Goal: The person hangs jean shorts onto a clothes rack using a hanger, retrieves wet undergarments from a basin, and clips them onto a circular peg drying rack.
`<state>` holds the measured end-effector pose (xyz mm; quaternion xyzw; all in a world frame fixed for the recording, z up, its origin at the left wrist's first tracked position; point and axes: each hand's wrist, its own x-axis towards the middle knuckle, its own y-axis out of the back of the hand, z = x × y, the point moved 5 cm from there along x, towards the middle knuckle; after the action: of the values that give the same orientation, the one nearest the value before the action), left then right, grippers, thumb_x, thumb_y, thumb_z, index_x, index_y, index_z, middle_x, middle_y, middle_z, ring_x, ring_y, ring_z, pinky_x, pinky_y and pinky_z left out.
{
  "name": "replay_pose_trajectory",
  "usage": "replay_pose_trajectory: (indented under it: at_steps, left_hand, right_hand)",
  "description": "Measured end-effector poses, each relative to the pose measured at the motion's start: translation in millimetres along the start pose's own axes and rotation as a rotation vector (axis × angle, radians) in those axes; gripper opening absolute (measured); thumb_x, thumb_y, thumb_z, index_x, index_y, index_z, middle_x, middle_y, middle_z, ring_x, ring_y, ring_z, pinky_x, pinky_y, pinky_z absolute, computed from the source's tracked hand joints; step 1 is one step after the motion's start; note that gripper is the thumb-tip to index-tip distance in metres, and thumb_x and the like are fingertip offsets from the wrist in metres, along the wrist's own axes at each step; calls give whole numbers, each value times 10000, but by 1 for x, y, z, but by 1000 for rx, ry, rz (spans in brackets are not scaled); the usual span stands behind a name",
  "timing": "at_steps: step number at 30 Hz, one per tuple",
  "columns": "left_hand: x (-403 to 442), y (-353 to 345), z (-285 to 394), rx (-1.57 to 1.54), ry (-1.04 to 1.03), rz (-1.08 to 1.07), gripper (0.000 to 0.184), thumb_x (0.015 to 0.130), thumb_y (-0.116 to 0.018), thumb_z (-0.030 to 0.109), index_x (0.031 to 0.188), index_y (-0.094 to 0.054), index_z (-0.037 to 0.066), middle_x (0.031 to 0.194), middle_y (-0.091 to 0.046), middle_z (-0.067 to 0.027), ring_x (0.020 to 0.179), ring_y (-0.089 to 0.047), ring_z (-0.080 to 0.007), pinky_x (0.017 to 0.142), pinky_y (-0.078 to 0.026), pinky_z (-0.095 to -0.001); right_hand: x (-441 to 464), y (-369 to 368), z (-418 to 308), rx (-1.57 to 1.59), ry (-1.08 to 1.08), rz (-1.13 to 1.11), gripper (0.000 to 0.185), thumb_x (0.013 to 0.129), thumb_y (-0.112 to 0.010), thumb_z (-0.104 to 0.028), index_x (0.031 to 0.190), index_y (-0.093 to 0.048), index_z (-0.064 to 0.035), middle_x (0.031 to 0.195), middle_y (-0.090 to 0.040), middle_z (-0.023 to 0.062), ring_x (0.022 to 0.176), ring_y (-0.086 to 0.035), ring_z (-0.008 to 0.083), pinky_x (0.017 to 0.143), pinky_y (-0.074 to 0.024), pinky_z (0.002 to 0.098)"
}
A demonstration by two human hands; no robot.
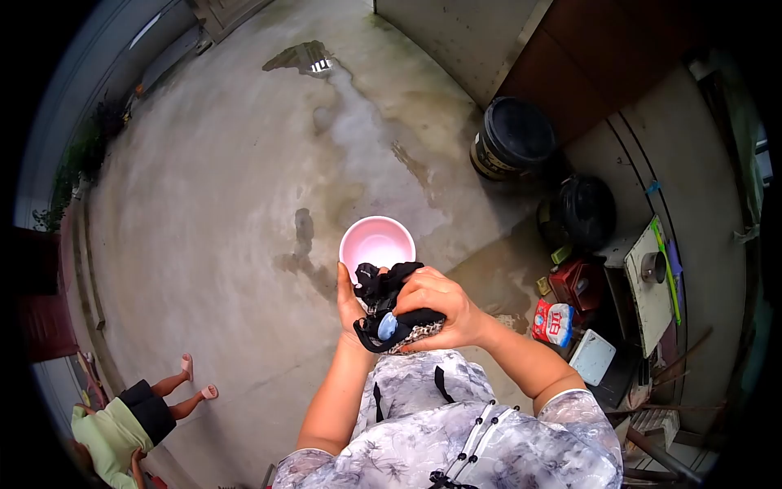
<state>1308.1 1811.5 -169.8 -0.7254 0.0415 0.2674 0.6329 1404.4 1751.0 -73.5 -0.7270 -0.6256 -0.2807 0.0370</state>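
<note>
A pink basin (377, 236) is held out in front of my body, its pale inside facing up. My left hand (350, 310) grips its near left side, fingers along the wall; black cloth covers part of this hand. Bunched over the near rim is a black cloth item (379, 285) with a patterned, leopard-like part (417, 332). My right hand (444, 306) is closed around this cloth, its fingers curled over the top. A small light-blue oval piece (388, 327) shows between the hands, against the black fabric; its kind is unclear.
Wet patches (358, 122) mark the concrete floor (204, 187). At right stand a lidded black bucket (517, 130), a black bag-like bundle (588, 210), a red-and-white packet (552, 323) and a white board (592, 357). Another person (122, 432) in a light-green top stands at lower left.
</note>
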Motion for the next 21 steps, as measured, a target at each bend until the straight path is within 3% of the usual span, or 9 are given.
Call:
replay_pose_trajectory:
  at_steps: [1,3,4,5,8,12,15,16,21]
  left_hand:
    - [12,1,0,22,83,-230,596,879,-442,599,969,-625,39,988,-637,-142,891,-636,-271,807,-531,-423]
    - [25,11,-6,197,169,106,487,947,-417,485,955,-607,37,866,-631,-106,780,-620,-216,712,-526,-349]
    - [24,5,-14,264,179,50,400,963,-442,369,1117,-566,21,971,-617,-106,843,-622,-202,757,-531,-340]
    - [25,1,-22,268,193,55,400,963,-442,369,1117,-566,21,971,-617,-106,843,-622,-202,757,-531,-340]
    - [30,-2,-34,451,222,32,551,916,-525,290,1357,-369,-2,1164,-562,-133,1015,-599,-214,910,-496,-356]
    - [31,-18,-36,248,403,44,525,900,-515,483,1122,-553,8,1056,-616,-141,992,-610,-202,851,-518,-339]
    - [49,25,-43,393,438,89,439,909,-537,434,1105,-564,42,1017,-619,-113,971,-614,-205,823,-527,-326]
    - [55,42,-43,397,476,152,306,928,-541,328,1114,-545,84,1001,-603,-87,951,-611,-200,789,-535,-308]
    - [56,-14,-52,674,266,147,314,893,-568,300,1135,-516,107,1016,-589,-82,967,-604,-203,834,-521,-324]
  right_hand:
    - [-1,5,0,12,19,-53,447,591,-843,-238,933,-607,-72,853,-598,70,799,-584,240,805,-407,384]
    - [1,13,0,13,19,-101,439,606,-835,-259,930,-606,-70,848,-594,69,795,-580,242,788,-407,382]
    - [1,16,1,16,21,-161,433,621,-827,-280,927,-605,-68,844,-590,68,791,-575,244,772,-406,380]
    - [0,22,3,14,12,-149,433,621,-827,-280,927,-605,-68,844,-590,68,791,-575,244,772,-406,380]
    - [-1,32,11,208,-68,-246,423,644,-811,-310,915,-601,-61,826,-581,68,776,-557,266,748,-399,370]
    - [-4,31,17,210,-40,-468,434,646,-802,-323,927,-600,-61,810,-561,71,763,-541,270,705,-410,364]
    - [-8,23,21,112,-37,-593,455,642,-798,-320,950,-591,-58,827,-547,83,764,-542,286,676,-407,374]
    - [-9,23,22,154,-6,-577,455,639,-795,-313,953,-582,-62,827,-527,96,764,-542,301,653,-396,388]
    - [-4,32,30,212,41,-588,410,650,-782,-291,909,-565,-59,792,-502,99,743,-531,314,634,-389,394]
